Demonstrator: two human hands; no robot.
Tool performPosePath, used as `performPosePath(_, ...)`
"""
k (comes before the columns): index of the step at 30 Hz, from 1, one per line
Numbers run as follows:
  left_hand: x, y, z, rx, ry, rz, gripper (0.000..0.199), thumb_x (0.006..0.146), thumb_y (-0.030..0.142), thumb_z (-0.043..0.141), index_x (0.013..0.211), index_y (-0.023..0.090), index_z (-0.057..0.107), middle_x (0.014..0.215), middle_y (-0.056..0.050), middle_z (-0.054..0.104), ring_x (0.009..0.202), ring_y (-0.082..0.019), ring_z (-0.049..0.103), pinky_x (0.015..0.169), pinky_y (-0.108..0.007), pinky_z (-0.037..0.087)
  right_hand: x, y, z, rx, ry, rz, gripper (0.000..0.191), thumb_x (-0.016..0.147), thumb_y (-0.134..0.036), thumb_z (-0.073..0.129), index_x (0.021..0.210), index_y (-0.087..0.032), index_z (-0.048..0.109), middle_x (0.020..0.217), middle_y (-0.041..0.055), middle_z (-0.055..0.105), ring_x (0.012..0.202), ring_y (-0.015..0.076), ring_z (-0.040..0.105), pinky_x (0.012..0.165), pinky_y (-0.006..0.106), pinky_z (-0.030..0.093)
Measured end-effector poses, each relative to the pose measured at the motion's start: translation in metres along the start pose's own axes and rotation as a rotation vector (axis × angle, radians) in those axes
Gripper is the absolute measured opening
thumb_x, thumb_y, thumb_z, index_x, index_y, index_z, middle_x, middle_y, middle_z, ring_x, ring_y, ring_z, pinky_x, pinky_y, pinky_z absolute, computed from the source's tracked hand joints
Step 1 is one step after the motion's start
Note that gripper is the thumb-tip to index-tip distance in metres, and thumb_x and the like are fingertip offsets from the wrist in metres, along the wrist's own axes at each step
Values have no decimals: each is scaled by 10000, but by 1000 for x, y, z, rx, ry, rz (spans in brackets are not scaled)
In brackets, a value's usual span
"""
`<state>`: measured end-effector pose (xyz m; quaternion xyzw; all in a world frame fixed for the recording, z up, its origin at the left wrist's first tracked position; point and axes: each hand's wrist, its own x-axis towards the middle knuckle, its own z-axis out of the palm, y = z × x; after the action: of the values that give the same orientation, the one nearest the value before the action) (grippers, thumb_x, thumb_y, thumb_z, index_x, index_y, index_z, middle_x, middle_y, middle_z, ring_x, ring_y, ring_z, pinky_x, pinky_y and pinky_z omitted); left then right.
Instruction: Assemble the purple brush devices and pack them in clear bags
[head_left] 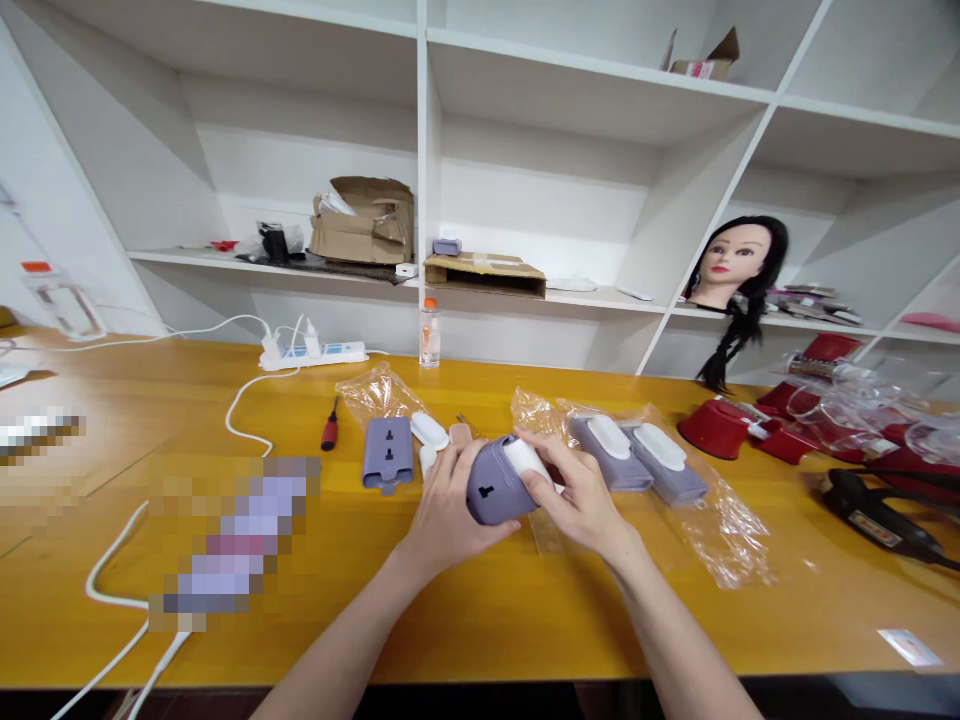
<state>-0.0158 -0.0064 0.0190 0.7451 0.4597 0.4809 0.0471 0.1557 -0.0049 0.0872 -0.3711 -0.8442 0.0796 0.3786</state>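
My left hand (439, 505) is wrapped round a purple-grey plastic housing (504, 498) with a keyhole-shaped black slot. At the housing's right end, my right hand (585, 495) grips a white rounded plastic piece (526, 458) between thumb and fingers. The two parts touch, but I cannot tell whether they are joined. Left of my hands lies a flat purple-grey plate (388, 450) with two similar slots. Beside it is a white oval piece (429, 430); more small parts are partly hidden behind my left hand. On the right, two purple-grey units (634, 472) with white oval tops lie on clear plastic bags.
A red-handled screwdriver (329, 430) lies at the left, near a blurred-out device with white cables. A power strip (322, 354) and a bottle (430, 335) stand along the back. Red parts (712, 428) and a black glue gun-like tool (885, 515) occupy the right.
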Motion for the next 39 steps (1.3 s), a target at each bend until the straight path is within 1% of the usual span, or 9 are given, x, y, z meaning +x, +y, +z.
performPosePath(6,2,0,-2,24,35,14,834,522,363,712,1247,235,319,1111,-109,481,1020,-292,478,863,-461,377,-1,6,9,2,90,-14,341,806,-233,448,1142,-194,490,746,1,629,561,112,534,554,230,423)
performPosePath(15,3,-5,-2,17,24,27,862,515,376,714,1262,235,309,1129,-108,486,1027,-286,478,874,-453,374,3,8,11,-110,80,-146,367,821,-236,438,1178,-177,496,788,25,652,606,127,561,592,246,428)
performPosePath(20,5,-3,-3,-39,-11,2,880,517,346,712,1284,230,297,1204,-123,474,1100,-305,453,907,-467,356,9,3,5,20,-8,89,395,855,-262,396,1245,-232,448,876,18,646,720,142,570,690,272,436)
performPosePath(23,6,-5,-2,-112,-31,-38,883,532,343,709,1294,227,280,1264,-128,439,1149,-302,427,924,-464,349,17,6,1,228,-127,224,384,863,-336,402,1228,-243,472,889,20,632,719,139,558,643,255,439)
performPosePath(29,6,-9,-1,-194,6,-188,881,537,354,714,1298,222,290,1290,-112,446,1184,-287,411,952,-430,336,25,23,-4,464,-188,364,484,902,-451,243,1157,-155,529,516,-29,501,435,98,435,428,199,329)
performPosePath(32,8,-9,-4,-285,11,-363,785,571,372,689,1263,223,349,1186,-89,530,1100,-283,481,919,-429,366,20,36,-7,216,-60,425,500,896,-466,239,1063,-136,576,551,1,542,497,127,503,483,224,366)
performPosePath(35,11,-11,-6,-608,11,-508,503,735,435,519,1184,227,433,1116,-60,568,1080,-247,502,932,-410,369,12,54,-4,-265,18,538,404,878,-423,326,1063,-153,563,733,70,630,730,198,598,651,285,411)
performPosePath(37,13,-13,-5,-895,22,-598,401,805,438,407,1148,239,470,1142,-44,567,1137,-223,473,967,-383,354,7,63,5,-504,-100,619,381,867,-403,358,1042,-132,559,837,131,641,818,245,612,698,321,412)
performPosePath(39,15,-15,-5,-1119,4,-703,374,798,425,426,1114,242,504,1124,-36,590,1134,-220,488,964,-370,372,4,67,19,-634,-229,658,373,862,-394,371,1040,-114,542,935,177,621,827,265,621,697,338,421)
